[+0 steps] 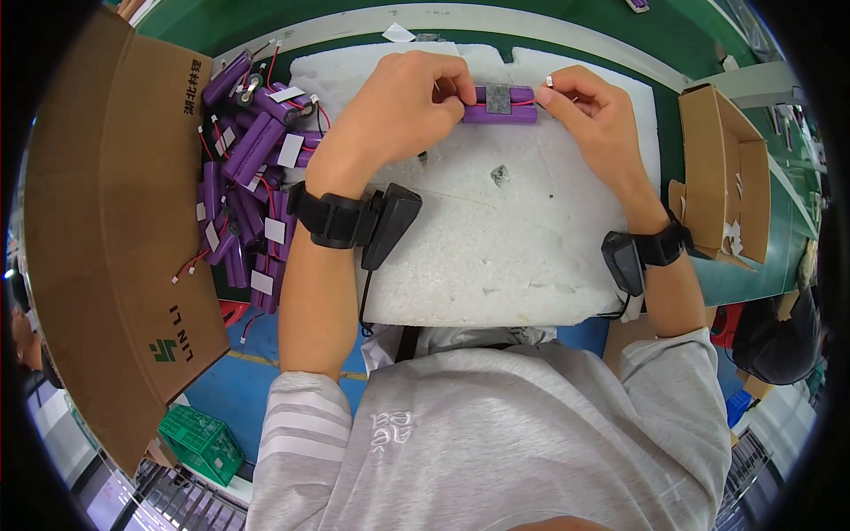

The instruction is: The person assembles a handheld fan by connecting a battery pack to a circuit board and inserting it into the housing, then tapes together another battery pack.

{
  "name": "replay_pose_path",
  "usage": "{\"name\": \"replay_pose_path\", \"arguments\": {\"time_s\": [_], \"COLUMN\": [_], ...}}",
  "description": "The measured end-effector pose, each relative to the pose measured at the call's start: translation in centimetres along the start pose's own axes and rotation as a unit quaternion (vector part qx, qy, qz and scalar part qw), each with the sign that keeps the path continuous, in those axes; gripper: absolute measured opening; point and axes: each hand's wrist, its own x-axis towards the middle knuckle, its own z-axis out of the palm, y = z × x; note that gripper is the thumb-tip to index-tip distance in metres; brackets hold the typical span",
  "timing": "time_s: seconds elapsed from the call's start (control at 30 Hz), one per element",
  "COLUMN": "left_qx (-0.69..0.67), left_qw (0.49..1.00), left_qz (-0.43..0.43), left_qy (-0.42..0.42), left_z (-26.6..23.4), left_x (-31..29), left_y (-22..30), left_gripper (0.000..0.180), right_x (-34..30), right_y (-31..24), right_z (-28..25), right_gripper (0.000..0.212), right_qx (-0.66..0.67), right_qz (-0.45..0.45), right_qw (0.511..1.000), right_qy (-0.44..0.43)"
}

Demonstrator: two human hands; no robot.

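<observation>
A purple battery pack (478,115) lies crosswise on the far part of a white foam board (496,230). A dark grey patch (498,99) sits across its middle, and a red wire runs along its top. My left hand (398,111) is closed on the pack's left end with thumb and fingers. At the other end, my right hand (602,119) pinches the wire lead, whose small white connector (549,81) shows above the thumb. Each wrist wears a black strap with a black device.
On the left, several purple battery packs (252,150) with white labels and wires are heaped beside a large cardboard box (124,195). A small open cardboard box (708,177) with white scraps stands at right. A green crate (202,442) is on the floor.
</observation>
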Motion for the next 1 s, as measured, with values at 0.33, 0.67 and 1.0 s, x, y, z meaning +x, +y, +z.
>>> {"name": "replay_pose_path", "arguments": {"time_s": [0.33, 0.67, 1.0], "left_qx": [-0.009, -0.022, 0.013], "left_qw": [1.0, 0.999, 0.999], "left_qz": [-0.013, 0.012, -0.006], "left_qy": [-0.006, 0.024, 0.038], "left_z": [0.0, 0.21, -0.48], "left_x": [-0.01, 0.1, -0.1], "left_y": [0.15, -0.16, -0.31], "left_gripper": [0.013, 0.015, 0.017], "right_x": [0.07, 0.0, 0.15], "right_y": [0.32, 0.24, -0.08], "right_z": [-0.3, 0.09, 0.25], "right_gripper": [0.015, 0.019, 0.017], "right_qx": [-0.038, -0.017, 0.002], "right_qz": [-0.048, 0.014, 0.03], "right_qw": [0.998, 0.999, 0.999], "right_qy": [-0.021, 0.027, 0.015]}}
